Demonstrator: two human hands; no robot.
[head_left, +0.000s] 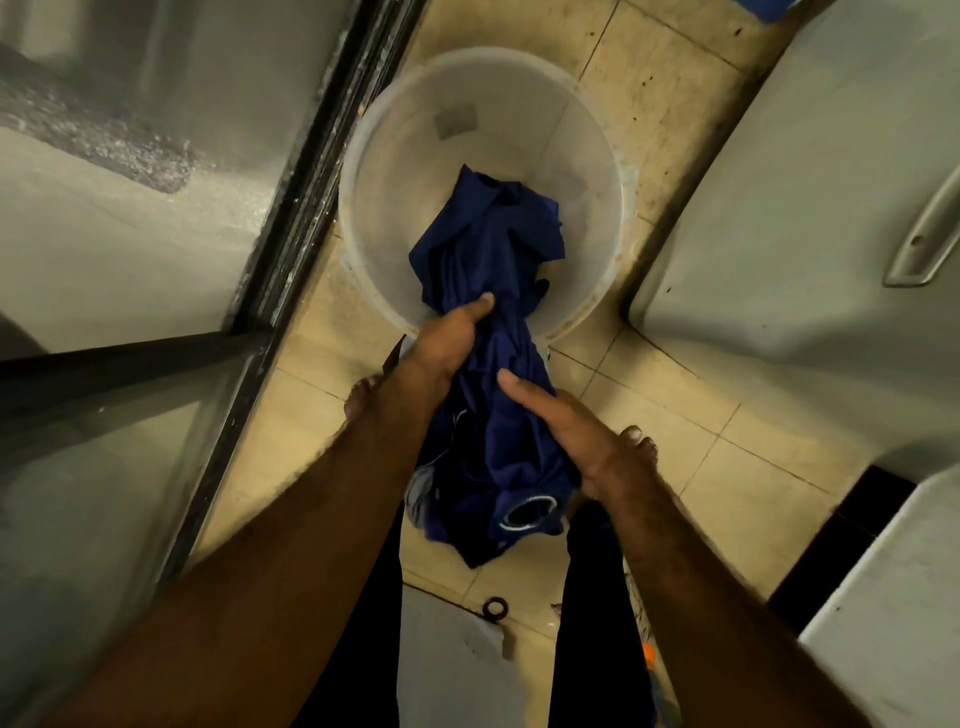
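Note:
A bunched dark blue garment with white trim hangs between both hands, its far end draped into a translucent white bucket on the tiled floor. My left hand grips the cloth near the bucket's near rim, thumb on top. My right hand holds the lower, nearer part of the bundle from the right side, thumb laid along the fabric and fingers hidden beneath it.
A dark metal-framed glass door runs along the left. A white appliance with a handle stands at the right. My bare feet stand on beige tiles. A small dark ring lies on the floor near me.

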